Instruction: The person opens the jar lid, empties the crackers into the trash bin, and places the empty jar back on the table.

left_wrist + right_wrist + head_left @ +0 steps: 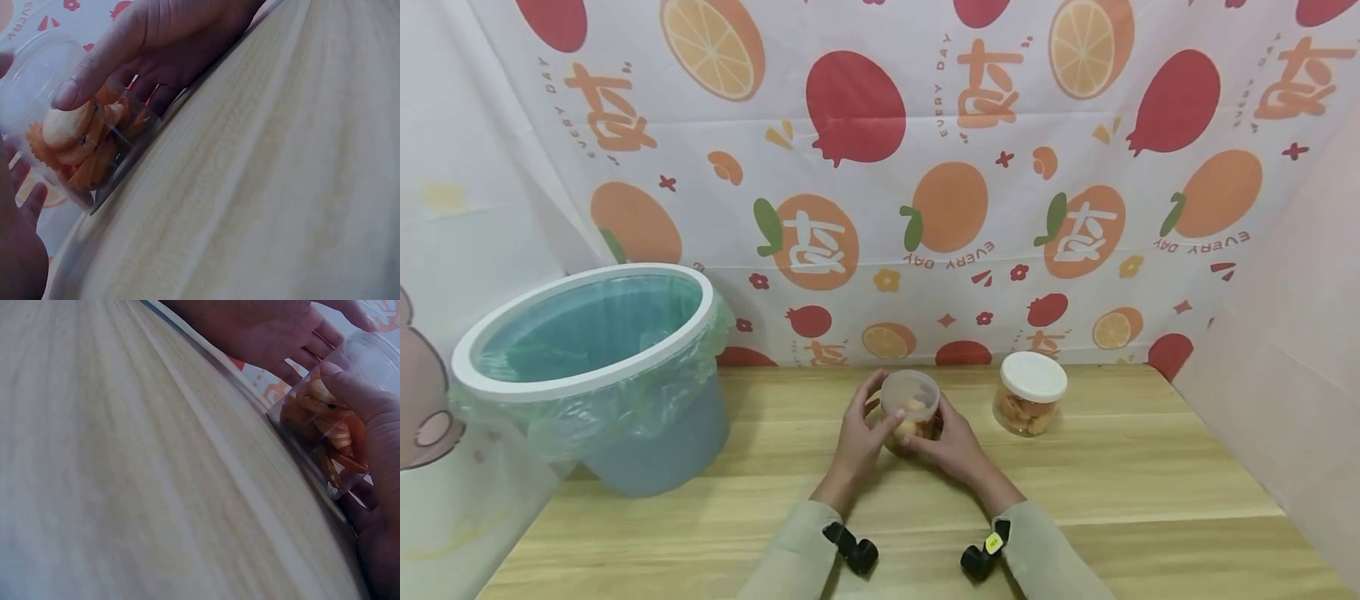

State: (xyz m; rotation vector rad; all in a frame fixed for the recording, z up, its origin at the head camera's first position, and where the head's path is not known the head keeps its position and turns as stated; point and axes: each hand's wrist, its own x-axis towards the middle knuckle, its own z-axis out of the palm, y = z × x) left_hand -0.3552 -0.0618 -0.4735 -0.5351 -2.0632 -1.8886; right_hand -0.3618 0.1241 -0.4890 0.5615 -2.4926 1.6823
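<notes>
Both hands are around a clear jar (pixel 912 395) with a pale translucent top, standing on the wooden table. Orange-brown cookies (pixel 87 140) lie in its lower part; whether a clear lid covers it I cannot tell. My right hand (pixel 957 443) grips the jar from the right, its thumb pressed on the near side. From the left, my left hand (pixel 859 435) holds it, with the thumb near the upper rim and the other fingers curving behind. In the right wrist view, the fingers (pixel 312 347) of the left hand reach round the far side.
A second jar (pixel 1032 393) with a white lid and cookies inside stands to the right. At the left is a blue-grey bin (pixel 658 450) with a white rim and green plastic liner. A fruit-print cloth (pixel 880 200) hangs behind the wooden table (pixel 1150 492).
</notes>
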